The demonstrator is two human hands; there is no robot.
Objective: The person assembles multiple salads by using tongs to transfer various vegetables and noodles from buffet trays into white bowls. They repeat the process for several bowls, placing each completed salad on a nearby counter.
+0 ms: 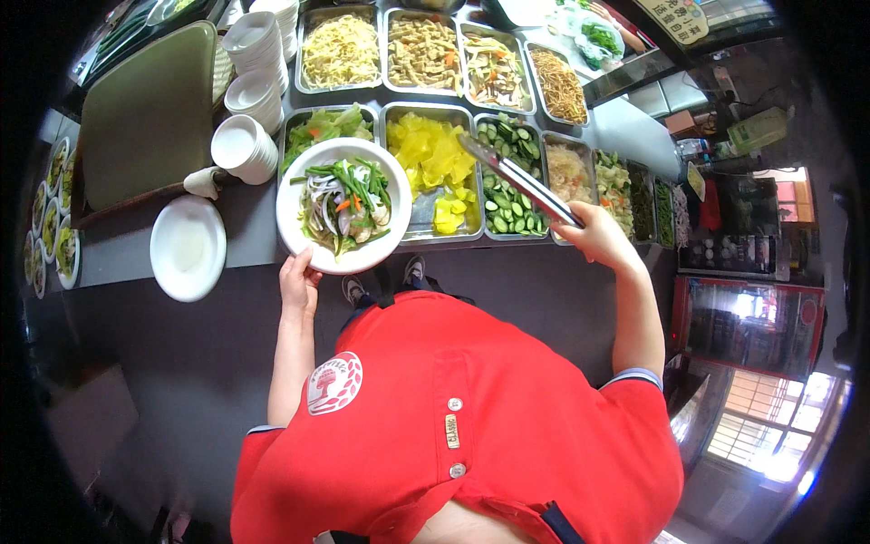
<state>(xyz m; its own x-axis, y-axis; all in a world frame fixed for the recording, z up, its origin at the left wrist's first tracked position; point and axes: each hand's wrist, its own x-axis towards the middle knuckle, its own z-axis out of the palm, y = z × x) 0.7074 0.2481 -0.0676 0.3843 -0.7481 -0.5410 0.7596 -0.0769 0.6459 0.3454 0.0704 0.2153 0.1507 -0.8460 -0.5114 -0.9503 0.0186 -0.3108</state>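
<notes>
My left hand (298,283) grips the near rim of a white bowl (289,218), thumb on the edge. Green stalks, onion strips and carrot bits (347,201) fill the bowl's middle. Wrapped round the handle end of metal tongs (524,178) is my right hand (598,239). The tongs slant up to the left, their tips over the border between a tray of yellow slices (428,152) and a tray of cucumber slices (509,201). Nothing shows clearly between the tips. Behind the bowl, partly covered by it, lies a tray of lettuce (326,125).
Metal trays of noodles (340,52), meat strips (423,52) and other dishes line the counter's back and right. At left stand stacked white bowls (243,150), a brown tray (149,109) and a white plate (188,248) by the counter edge. Filled bowls (65,245) sit far left.
</notes>
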